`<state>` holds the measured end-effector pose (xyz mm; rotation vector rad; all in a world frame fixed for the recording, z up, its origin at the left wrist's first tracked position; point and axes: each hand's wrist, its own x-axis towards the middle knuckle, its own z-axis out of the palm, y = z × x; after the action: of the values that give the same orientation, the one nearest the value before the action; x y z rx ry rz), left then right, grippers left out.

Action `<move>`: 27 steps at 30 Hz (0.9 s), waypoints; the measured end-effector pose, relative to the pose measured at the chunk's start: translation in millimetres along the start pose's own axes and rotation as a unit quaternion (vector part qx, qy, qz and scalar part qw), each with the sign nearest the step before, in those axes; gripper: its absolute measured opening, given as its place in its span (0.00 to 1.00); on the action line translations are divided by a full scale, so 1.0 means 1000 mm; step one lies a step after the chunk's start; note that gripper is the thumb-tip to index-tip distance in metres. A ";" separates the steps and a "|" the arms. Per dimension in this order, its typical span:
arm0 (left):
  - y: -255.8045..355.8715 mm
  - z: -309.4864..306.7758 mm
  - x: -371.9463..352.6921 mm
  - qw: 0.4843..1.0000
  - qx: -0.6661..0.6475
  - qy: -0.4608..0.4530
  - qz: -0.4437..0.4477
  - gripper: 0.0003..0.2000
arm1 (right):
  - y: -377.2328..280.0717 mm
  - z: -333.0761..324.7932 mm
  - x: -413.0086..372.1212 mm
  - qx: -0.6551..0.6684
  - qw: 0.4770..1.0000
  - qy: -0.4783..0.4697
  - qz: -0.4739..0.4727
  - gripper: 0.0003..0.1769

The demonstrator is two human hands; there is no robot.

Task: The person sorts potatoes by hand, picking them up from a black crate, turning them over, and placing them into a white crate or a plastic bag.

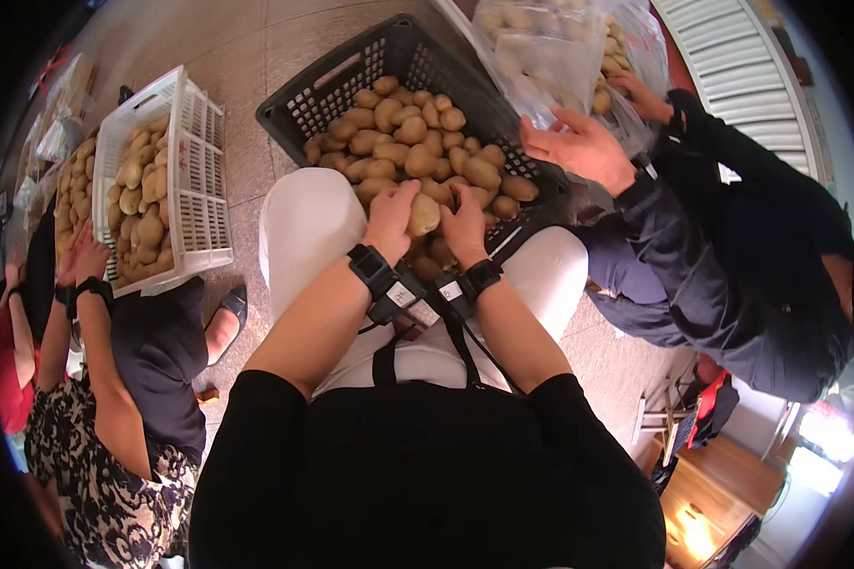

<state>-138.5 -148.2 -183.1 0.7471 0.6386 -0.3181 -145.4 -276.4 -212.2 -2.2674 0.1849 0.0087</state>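
Over the near side of a black crate [299,87] full of potatoes [410,131], my left hand [392,220] has its fingers wrapped round a pale potato [424,215]. My right hand [463,226] is just to the right of that potato, fingers bent together near other potatoes. Whether it holds anything is hidden. Both wrists carry black straps with small boxes.
At the left, a white crate [199,171] holds potatoes, with a co-worker's hands [85,256] at its edge. On the right, another person's hand [579,147] reaches beside plastic bags [541,57] of potatoes. A wooden cabinet [721,484] stands at lower right.
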 end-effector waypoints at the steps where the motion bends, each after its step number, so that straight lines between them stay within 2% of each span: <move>1: 0.001 0.002 0.000 1.000 -0.007 0.005 0.006 0.12 | 0.001 0.003 0.004 -0.001 1.000 -0.007 -0.007 0.20; 3: 0.001 0.005 -0.002 1.000 -0.017 0.003 0.003 0.12 | 0.004 0.010 0.010 -0.048 0.989 0.001 -0.139 0.22; 5: 0.001 0.004 -0.001 0.999 -0.047 -0.021 0.001 0.11 | 0.012 0.017 0.015 -0.076 0.983 -0.046 -0.158 0.23; 7: 0.003 0.008 -0.005 0.998 -0.057 -0.029 -0.011 0.11 | 0.014 0.026 0.018 -0.204 0.949 -0.102 -0.217 0.23; 9: 0.006 0.010 -0.006 0.998 -0.059 -0.026 -0.015 0.07 | 0.007 0.025 0.017 -0.206 0.940 -0.146 -0.229 0.23; 11: 0.009 0.014 -0.008 0.997 -0.069 -0.040 -0.012 0.07 | 0.009 0.030 0.012 -0.270 0.938 -0.116 -0.184 0.24; 12: 0.010 0.014 -0.011 0.997 -0.064 -0.042 -0.022 0.08 | 0.010 0.030 0.011 -0.260 0.946 -0.138 -0.135 0.25; 16: 0.015 0.018 -0.014 0.997 -0.052 -0.032 -0.045 0.09 | -0.057 0.006 -0.001 -0.323 0.927 -0.148 -0.123 0.23; 17: 0.017 0.019 -0.016 0.997 -0.059 -0.034 -0.040 0.09 | -0.038 0.009 0.004 -0.328 0.924 -0.148 -0.129 0.23; 19: 0.023 0.019 -0.020 0.995 -0.071 -0.051 -0.048 0.10 | 0.011 0.024 0.014 -0.395 0.872 -0.135 -0.257 0.22; 20: 0.022 0.018 -0.016 0.994 -0.084 -0.052 -0.049 0.10 | 0.015 0.023 0.007 -0.332 0.913 -0.119 -0.206 0.25; 21: 0.019 0.015 -0.011 0.994 -0.089 -0.053 -0.044 0.10 | 0.018 0.020 0.006 -0.334 0.911 -0.119 -0.212 0.25; 22: 0.019 0.014 -0.010 0.992 -0.101 -0.069 -0.044 0.10 | 0.029 0.015 0.008 -0.289 0.934 -0.154 -0.144 0.25; 23: 0.022 0.014 -0.011 0.989 -0.112 -0.084 -0.044 0.11 | 0.006 0.008 0.004 -0.241 0.950 -0.187 -0.073 0.26; 24: 0.024 0.016 -0.012 0.987 -0.134 -0.084 -0.043 0.10 | -0.016 -0.003 -0.003 -0.193 0.955 -0.209 0.081 0.29; 27: 0.033 0.017 -0.017 0.984 -0.143 -0.088 -0.053 0.10 | -0.014 -0.013 -0.026 -0.175 0.960 -0.181 0.123 0.31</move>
<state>-128.5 -136.9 -145.4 0.4054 0.5432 -0.3770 -169.6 -274.1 -191.9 -2.5274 0.2861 0.6265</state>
